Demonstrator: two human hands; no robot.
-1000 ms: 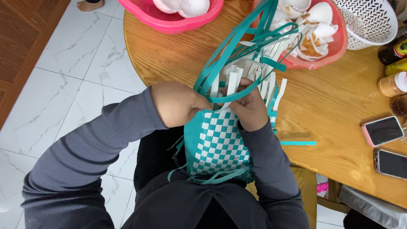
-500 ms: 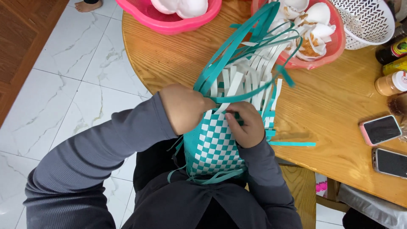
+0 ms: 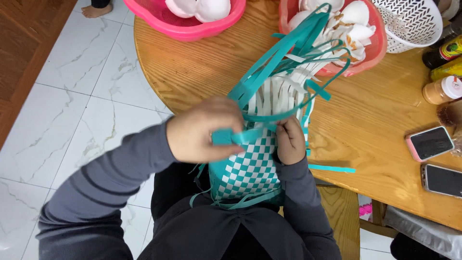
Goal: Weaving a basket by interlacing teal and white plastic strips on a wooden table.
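- Two hands work on a half-woven basket (image 3: 250,168) of teal and white strips, held upright against the person's lap at the near edge of the round wooden worktop (image 3: 192,67).
- Left hand (image 3: 204,132) has its grip clamped on a teal strip (image 3: 240,137), folded across the basket's woven wall.
- Right hand (image 3: 290,142) presses on the basket's right side, fingers closed on the strips there.
- Loose strip ends (image 3: 288,62) fan up from the checkered weave toward the far bowls.
- One pink bowl (image 3: 185,26) at the far left holds white rounded pieces.
- One coral bowl (image 3: 378,45) holds white shell-like pieces, partly hidden by strips.
- One white openwork basket (image 3: 414,24) stands beside it; its contents cannot be told.
- Two phones (image 3: 430,143) lie at the right, near several bottles (image 3: 440,89).
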